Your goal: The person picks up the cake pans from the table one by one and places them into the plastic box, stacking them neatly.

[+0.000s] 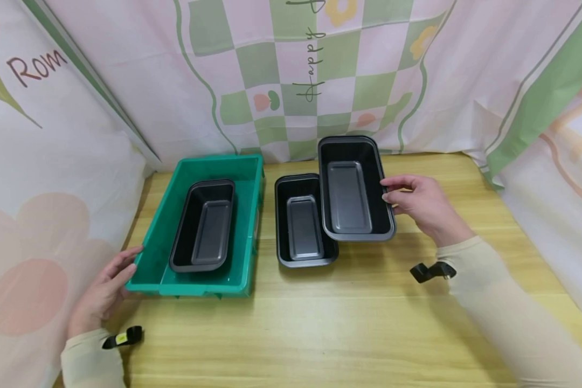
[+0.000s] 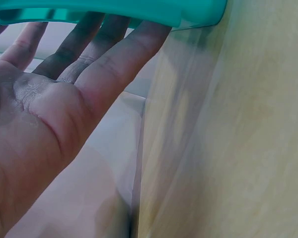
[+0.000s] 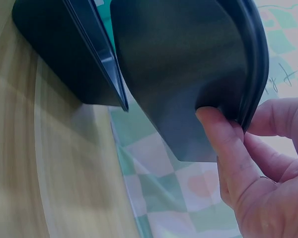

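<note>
One wooden table (image 1: 368, 323); patterned curtains (image 1: 296, 70)

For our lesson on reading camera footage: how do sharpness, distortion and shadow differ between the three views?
Head view: sharp, evenly lit, with soft shadows under the green bin and the lifted pan. Left wrist view: hazy, the left hand fills the frame and the table smears. Right wrist view: close-up, the table edge bows and the pan underside is dark.

The cloth backdrop (image 1: 102, 108) bears the brown letters "Rom" at upper left, cut off by a fold. On its checked middle panel a line of thin cursive runs sideways; it seems to read "Happy". The loaf pans and bin show no lettering.
</note>
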`<state>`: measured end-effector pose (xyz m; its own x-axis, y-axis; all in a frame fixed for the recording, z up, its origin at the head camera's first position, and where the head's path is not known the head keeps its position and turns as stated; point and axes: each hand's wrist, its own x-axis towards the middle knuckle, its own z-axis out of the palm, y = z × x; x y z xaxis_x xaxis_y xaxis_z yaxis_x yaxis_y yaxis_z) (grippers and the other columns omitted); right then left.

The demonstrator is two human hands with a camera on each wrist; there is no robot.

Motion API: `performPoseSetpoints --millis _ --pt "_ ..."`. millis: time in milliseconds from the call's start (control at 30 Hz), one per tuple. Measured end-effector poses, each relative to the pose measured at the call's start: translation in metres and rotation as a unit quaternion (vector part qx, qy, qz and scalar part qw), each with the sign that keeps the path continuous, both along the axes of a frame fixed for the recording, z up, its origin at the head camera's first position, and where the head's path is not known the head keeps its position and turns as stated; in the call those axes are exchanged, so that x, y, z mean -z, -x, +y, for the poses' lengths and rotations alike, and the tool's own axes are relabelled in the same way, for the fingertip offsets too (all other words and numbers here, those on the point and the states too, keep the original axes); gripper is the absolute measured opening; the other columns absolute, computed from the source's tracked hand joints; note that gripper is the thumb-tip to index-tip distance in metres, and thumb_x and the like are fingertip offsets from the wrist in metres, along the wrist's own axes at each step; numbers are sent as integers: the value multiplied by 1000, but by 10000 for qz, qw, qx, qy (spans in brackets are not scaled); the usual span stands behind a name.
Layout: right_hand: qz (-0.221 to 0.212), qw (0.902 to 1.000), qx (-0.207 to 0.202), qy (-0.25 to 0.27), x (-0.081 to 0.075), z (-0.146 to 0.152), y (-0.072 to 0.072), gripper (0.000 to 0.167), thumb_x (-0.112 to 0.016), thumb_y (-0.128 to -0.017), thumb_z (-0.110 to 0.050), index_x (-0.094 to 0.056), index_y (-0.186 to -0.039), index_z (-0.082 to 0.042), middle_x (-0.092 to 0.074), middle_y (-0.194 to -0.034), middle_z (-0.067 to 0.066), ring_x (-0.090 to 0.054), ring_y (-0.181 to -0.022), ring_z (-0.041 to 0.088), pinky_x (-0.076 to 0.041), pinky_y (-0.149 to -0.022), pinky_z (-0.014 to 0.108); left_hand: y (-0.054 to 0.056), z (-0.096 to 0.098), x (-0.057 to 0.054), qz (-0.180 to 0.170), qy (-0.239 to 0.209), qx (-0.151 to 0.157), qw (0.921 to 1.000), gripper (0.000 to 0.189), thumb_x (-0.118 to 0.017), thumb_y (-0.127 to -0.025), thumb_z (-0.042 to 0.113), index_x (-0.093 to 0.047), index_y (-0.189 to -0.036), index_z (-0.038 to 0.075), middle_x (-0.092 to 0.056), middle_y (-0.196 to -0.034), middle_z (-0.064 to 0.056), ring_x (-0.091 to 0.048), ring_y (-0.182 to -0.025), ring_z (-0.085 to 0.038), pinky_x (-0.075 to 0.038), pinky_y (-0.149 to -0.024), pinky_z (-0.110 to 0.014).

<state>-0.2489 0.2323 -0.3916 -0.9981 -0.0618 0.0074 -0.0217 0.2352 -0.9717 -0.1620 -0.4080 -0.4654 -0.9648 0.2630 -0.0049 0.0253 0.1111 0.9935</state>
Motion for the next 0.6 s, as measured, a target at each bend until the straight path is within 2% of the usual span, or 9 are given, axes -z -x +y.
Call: performPoseSetpoints --millis 133,267,367,500,600 --pt "-36 10000 -63 52 1 -8 0 36 -60 -92 1 -54 -125 13 -61 -99 3 -59 -75 9 -55 -63 27 1 0 1 34 49 -52 10000 41 -37 -108 11 -41 -148 18 -35 -139 13 -45 -100 -4 -42 -54 -18" --pt "-60 9998 -136 124 3 -15 0 36 -59 -92 2 -54 -126 13 -61 -101 4 -60 -76 9 -55 -64 27 2 1 -1 -36 42 -3 10000 42 -36 -108 11 -39 -150 18 -32 -141 13 -42 -110 -2 -46 -59 -19" --pt "-53 9998 -195 87 5 -21 2 36 -58 -92 3 -55 -126 12 -60 -103 7 -59 -77 10 -55 -64 28 2 2 -3 -43 52 65 10000 44 -36 -108 10 -37 -151 17 -31 -142 13 -43 -112 -1 -48 -63 -21" --pt "-115 9995 -284 119 6 -31 4 36 -57 -92 3 -55 -126 11 -58 -107 13 -59 -79 11 -55 -66 28 -1 2 -4 71 129 42 9999 44 -36 -108 8 -37 -151 16 -35 -141 13 -49 -93 -4 -45 -57 -20" --pt "-176 9990 -364 174 6 -40 6 36 -57 -91 4 -56 -126 10 -57 -110 18 -60 -79 12 -55 -66 28 -5 1 -4 49 213 -27 9998 44 -37 -107 9 -37 -151 17 -37 -140 13 -47 -92 -6 -44 -56 -20"
